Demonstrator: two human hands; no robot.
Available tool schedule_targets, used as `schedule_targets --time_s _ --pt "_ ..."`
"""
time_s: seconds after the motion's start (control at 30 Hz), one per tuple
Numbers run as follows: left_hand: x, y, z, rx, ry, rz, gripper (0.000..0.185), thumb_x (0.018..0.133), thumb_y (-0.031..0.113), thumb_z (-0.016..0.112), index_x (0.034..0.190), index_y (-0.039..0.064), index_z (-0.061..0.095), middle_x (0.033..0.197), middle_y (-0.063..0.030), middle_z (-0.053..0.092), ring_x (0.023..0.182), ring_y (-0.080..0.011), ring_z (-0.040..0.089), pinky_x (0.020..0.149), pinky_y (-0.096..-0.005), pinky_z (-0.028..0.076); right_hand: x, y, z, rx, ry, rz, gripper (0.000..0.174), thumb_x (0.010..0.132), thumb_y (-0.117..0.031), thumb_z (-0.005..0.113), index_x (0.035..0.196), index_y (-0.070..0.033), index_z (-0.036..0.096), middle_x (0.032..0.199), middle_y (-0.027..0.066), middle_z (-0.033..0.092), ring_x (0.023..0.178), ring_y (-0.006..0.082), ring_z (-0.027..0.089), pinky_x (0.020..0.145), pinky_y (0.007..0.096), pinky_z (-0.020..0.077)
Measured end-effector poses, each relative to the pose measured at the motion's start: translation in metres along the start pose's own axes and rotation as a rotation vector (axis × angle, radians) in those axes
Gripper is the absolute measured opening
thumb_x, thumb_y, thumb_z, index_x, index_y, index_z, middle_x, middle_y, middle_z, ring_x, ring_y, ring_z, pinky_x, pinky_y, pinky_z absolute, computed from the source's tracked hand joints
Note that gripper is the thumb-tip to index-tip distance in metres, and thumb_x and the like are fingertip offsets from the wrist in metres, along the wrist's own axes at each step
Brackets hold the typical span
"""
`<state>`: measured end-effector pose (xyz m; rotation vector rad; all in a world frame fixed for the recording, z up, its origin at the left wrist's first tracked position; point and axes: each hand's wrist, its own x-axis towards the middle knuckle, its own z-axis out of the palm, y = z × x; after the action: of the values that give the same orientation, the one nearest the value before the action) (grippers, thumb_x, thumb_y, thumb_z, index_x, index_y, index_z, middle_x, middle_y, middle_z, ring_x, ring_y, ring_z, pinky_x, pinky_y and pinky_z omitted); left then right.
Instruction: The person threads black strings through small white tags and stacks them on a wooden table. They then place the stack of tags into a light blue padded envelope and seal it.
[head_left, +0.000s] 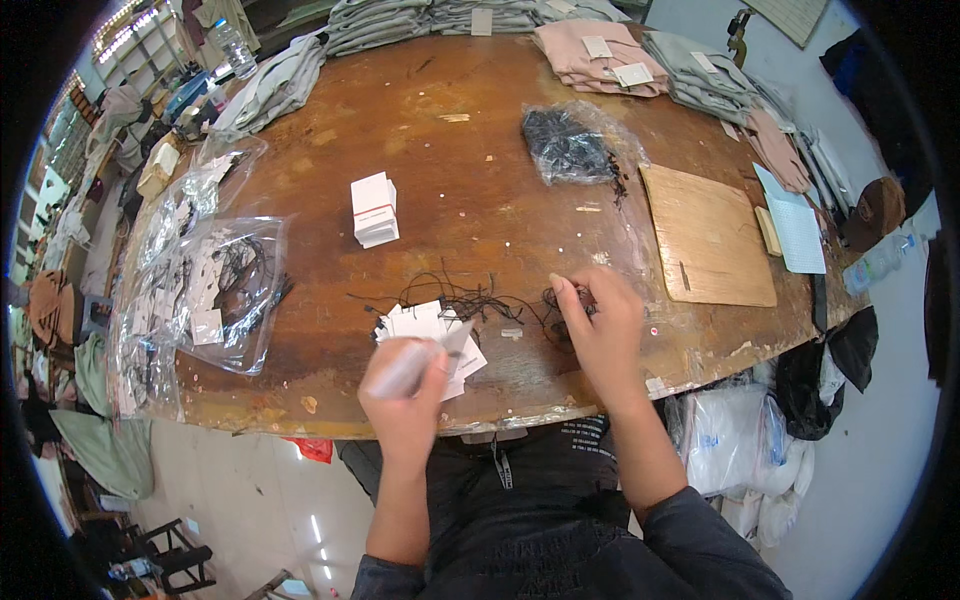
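Note:
A small stack of white cards, blurred, is held in my left hand (409, 382) above a loose pile of white hang tags (469, 360). Black tag strings (480, 300) spread from that pile across the wooden table (450, 172). My right hand (604, 315) is at a small tangle of black strings (559, 330), thumb and index finger close together; whether a string is pinched between them is hard to see. Beyond my left hand stands a neat stack of white tags (375, 210) with a reddish band across it.
Clear plastic bags of strung tags (232, 292) lie at the left. A plastic bag of black strings (570, 142) and a wooden board (709, 236) lie to the right. Folded grey garments (379, 26) and folded pink garments (592, 56) line the far edge. A water bottle (879, 264) is at the right.

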<state>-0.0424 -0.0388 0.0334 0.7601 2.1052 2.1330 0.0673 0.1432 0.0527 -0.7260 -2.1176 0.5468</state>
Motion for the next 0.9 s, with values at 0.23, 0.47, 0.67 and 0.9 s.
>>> schedule_targets --time_s 0.23,0.47,0.67,0.9 --pt "0.025 -0.007 -0.015 -0.677 0.303 -0.284 0.033 0.096 0.017 0.055 0.122 -0.002 0.052 0.099 -0.0113 0.062 0.092 -0.0191 0.062 0.084 -0.0343 0.050 -0.012 0.026 -0.002 -0.244 -0.256 0.052 0.013 0.081 -0.018 0.073 0.085 -0.006 0.068 0.085 0.0093 0.058 0.082 0.0294 0.062 0.068 0.0397 0.0495" --pt "0.005 -0.005 -0.012 -0.587 0.119 -0.231 0.033 0.096 0.016 0.051 0.119 -0.007 0.051 0.100 -0.0140 0.063 0.095 -0.0228 0.062 0.088 -0.0370 0.050 -0.006 0.032 -0.002 -0.026 -0.195 0.062 0.008 0.082 -0.010 0.071 0.084 -0.003 0.067 0.085 0.0094 0.060 0.075 0.0263 0.061 0.066 0.0352 0.0478" --pt "-0.006 -0.009 -0.006 -0.581 0.005 -0.277 0.032 0.096 0.022 0.051 0.116 -0.003 0.051 0.093 -0.0147 0.062 0.091 -0.0252 0.063 0.084 -0.0381 0.050 0.003 0.033 -0.020 0.350 -0.089 0.191 0.011 0.089 -0.008 0.067 0.084 0.001 0.063 0.079 0.0040 0.061 0.072 0.0100 0.056 0.065 0.0237 0.0436" --pt "-0.019 -0.006 0.016 -0.834 -0.536 -0.494 0.031 0.097 0.022 0.051 0.119 0.000 0.053 0.117 -0.0158 0.062 0.084 -0.0269 0.068 0.077 -0.0381 0.054 -0.005 0.002 -0.011 0.779 0.013 0.493 0.011 0.098 -0.011 0.055 0.093 -0.003 0.059 0.077 0.0026 0.062 0.068 0.0098 0.057 0.063 0.0250 0.0474"
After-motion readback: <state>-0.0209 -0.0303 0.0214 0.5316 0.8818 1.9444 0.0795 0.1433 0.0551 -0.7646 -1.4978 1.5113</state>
